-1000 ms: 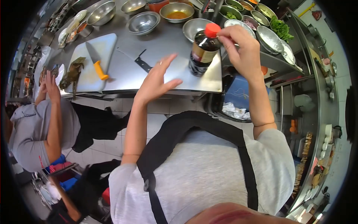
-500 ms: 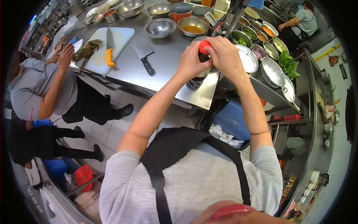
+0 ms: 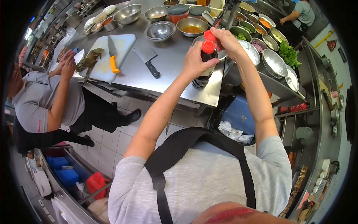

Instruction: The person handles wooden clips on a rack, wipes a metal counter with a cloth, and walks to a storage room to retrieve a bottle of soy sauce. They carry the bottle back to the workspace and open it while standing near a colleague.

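Note:
A bottle of dark sauce stands upright near the corner of the steel table. My left hand is wrapped round its neck, thumb across the front. On top, the red cap is flipped up, its round lid raised on the far side. My right hand is closed at that lid, thumb beside it; the other fingertips are partly hidden behind the cap. To the left of the bottle lies a cleaver with a black handle.
A knife with a yellow handle lies on a white cutting board. Metal bowls stand at the back, and several ingredient bowls line the right. A blue bin stands below. A co-worker is at the left.
The red cap was closed under both hands; its lid is now flipped up. My right hand has shifted up and away, and my left hand has settled lower on the bottle neck.

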Available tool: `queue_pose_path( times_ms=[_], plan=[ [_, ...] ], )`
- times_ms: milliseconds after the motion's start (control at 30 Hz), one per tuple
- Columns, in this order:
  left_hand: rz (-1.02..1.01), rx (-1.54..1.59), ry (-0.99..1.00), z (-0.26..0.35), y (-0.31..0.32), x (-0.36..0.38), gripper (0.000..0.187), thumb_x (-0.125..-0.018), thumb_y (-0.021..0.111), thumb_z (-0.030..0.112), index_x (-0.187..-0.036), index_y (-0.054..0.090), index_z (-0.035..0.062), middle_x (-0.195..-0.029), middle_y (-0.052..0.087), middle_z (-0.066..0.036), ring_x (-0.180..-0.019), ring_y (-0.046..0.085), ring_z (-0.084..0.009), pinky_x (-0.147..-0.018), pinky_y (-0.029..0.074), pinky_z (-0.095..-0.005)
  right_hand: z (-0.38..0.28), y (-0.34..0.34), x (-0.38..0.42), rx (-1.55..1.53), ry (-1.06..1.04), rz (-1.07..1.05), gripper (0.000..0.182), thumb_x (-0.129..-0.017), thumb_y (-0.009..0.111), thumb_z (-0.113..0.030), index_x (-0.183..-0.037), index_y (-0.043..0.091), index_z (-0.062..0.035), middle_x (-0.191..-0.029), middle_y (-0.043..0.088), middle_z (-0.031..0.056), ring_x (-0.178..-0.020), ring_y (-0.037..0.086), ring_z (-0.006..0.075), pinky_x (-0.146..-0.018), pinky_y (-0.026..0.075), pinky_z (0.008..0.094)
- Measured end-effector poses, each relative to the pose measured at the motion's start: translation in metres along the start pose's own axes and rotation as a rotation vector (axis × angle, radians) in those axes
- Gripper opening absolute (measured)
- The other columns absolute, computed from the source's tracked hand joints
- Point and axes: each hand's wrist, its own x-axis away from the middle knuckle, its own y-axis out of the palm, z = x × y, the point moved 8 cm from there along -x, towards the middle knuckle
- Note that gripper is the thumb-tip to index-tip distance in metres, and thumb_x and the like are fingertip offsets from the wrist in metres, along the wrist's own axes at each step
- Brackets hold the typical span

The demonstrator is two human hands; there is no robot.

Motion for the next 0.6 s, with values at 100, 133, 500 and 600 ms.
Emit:
queue_pose_path(
  times_ms=[100, 133, 500, 600],
  plan=[
    [0.041, -0.1, -0.067, -0.003, -0.003, 0.0, 0.049, -0.058, 0.073, 0.026, -0.095, 0.048, 0.0045, -0.088, 0.054, -0.012, -0.083, 0.054, -0.028, -0.072, 0.042, -0.0351, -0.028, -0.004, 0.017, 0.219, -0.191, 0.135, 0.027, -0.085, 0.045, -0.03, -0.075, 0.055, -0.0067, -0.056, 0.048, -0.0027, -0.049, 0.042, 0.0052, -0.045, 0.034, 0.0205],
    [0.081, -0.186, -0.027, 0.003, -0.006, 0.002, 0.049, -0.058, 0.072, 0.026, -0.094, 0.046, 0.0046, -0.087, 0.053, -0.012, -0.083, 0.052, -0.0294, -0.072, 0.041, -0.0369, -0.046, -0.007, 0.028, 0.403, -0.337, 0.277, 0.023, -0.085, 0.047, -0.027, -0.079, 0.055, -0.0061, -0.058, 0.048, -0.0028, -0.051, 0.042, 0.0041, -0.047, 0.035, 0.0196],
    [-0.157, -0.007, -0.168, -0.019, -0.005, -0.026, 0.048, -0.049, 0.072, 0.037, -0.083, 0.056, 0.0067, -0.087, 0.057, -0.013, -0.087, 0.054, -0.0293, -0.071, 0.043, -0.0384, -0.076, 0.039, 0.054, 1.106, -0.351, 0.03, 0.016, -0.069, 0.059, -0.02, -0.079, 0.061, -0.0069, -0.066, 0.058, 0.0137, -0.065, 0.057, 0.0301, -0.06, 0.044, 0.0379],
    [-0.102, 0.051, -0.157, -0.024, 0.001, -0.022, 0.042, -0.053, 0.068, 0.036, -0.079, 0.057, 0.0048, -0.079, 0.059, -0.014, -0.078, 0.057, -0.0305, -0.069, 0.045, -0.0362, -0.081, 0.04, 0.047, 1.117, -0.339, -0.047, 0.015, -0.069, 0.056, -0.02, -0.073, 0.06, -0.0063, -0.065, 0.058, 0.0139, -0.064, 0.057, 0.0301, -0.06, 0.044, 0.0381]
  ],
)
